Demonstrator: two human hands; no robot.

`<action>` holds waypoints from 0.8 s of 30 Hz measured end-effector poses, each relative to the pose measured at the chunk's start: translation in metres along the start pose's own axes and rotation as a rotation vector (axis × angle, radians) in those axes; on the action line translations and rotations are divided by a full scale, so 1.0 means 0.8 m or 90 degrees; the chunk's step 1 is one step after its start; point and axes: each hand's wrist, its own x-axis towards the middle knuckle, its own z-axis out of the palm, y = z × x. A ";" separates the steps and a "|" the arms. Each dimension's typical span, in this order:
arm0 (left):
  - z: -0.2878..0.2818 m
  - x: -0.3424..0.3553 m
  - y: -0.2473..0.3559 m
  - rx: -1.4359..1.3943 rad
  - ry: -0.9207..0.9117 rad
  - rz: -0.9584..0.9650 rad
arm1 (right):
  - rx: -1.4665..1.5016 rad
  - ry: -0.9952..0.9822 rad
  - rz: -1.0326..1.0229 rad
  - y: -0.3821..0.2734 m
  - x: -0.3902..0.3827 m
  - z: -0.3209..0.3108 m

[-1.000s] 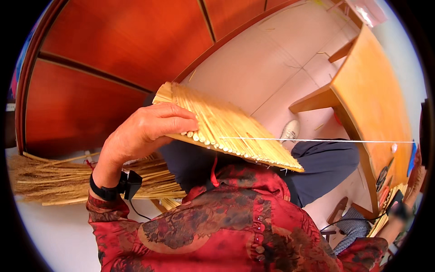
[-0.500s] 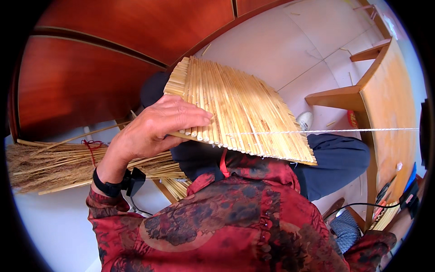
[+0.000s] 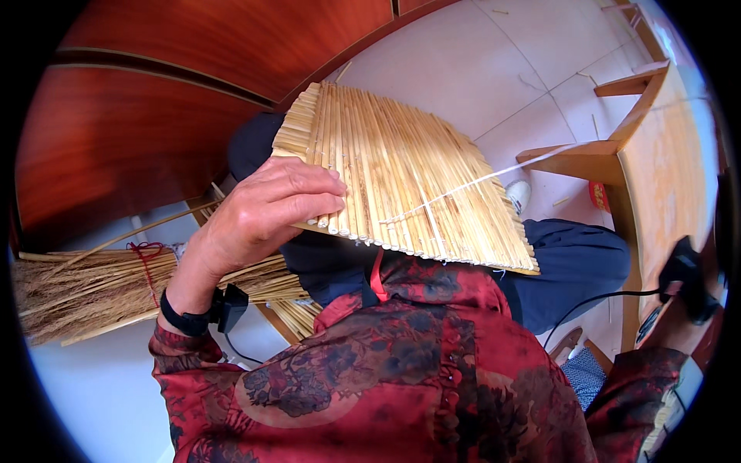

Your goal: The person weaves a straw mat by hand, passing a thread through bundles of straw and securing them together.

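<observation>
My left hand (image 3: 270, 202) grips the near left edge of a mat of pale plant stalks (image 3: 409, 177), fingers on top and the thumb side underneath. The mat lies tilted over my lap, its stalks side by side in a slightly curved sheet. From a row of stitches near its front edge runs a white string (image 3: 494, 175), rising to the right past the wooden bench. Of my right arm, only the sleeve, the forearm (image 3: 671, 332) and a black wrist device (image 3: 687, 282) show at the right rim; the hand itself is lost beyond it.
A bundle of brushy stalks (image 3: 85, 293) tied with red cord lies at the left. Red-brown cabinet panels (image 3: 154, 147) stand behind it. On the right is a wooden bench (image 3: 671, 162). Stalk scraps lie on the tiled floor (image 3: 478, 69). A black cable (image 3: 594, 301) runs to my right wrist.
The white string has gone from taut and level to slanting upward and slightly bowed. My right forearm has come further into view at the right. The mat and my left hand have shifted slightly left.
</observation>
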 end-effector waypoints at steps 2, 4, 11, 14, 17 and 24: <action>0.003 -0.015 0.001 0.031 0.004 -0.028 | -0.022 -0.185 0.086 0.038 0.000 0.066; 0.001 -0.013 0.001 0.048 0.006 -0.012 | -0.108 -0.367 0.144 0.056 -0.019 0.120; 0.003 -0.010 0.012 0.209 0.009 -0.026 | -0.098 -0.545 -0.082 0.142 -0.081 0.178; 0.004 -0.011 0.012 0.210 0.008 -0.042 | -0.101 -0.555 -0.093 0.154 -0.086 0.189; 0.002 -0.009 0.012 0.179 -0.016 -0.061 | -0.083 -0.553 -0.098 0.168 -0.091 0.200; -0.010 0.008 0.017 0.126 -0.147 -0.152 | -0.042 -0.534 -0.070 0.184 -0.097 0.208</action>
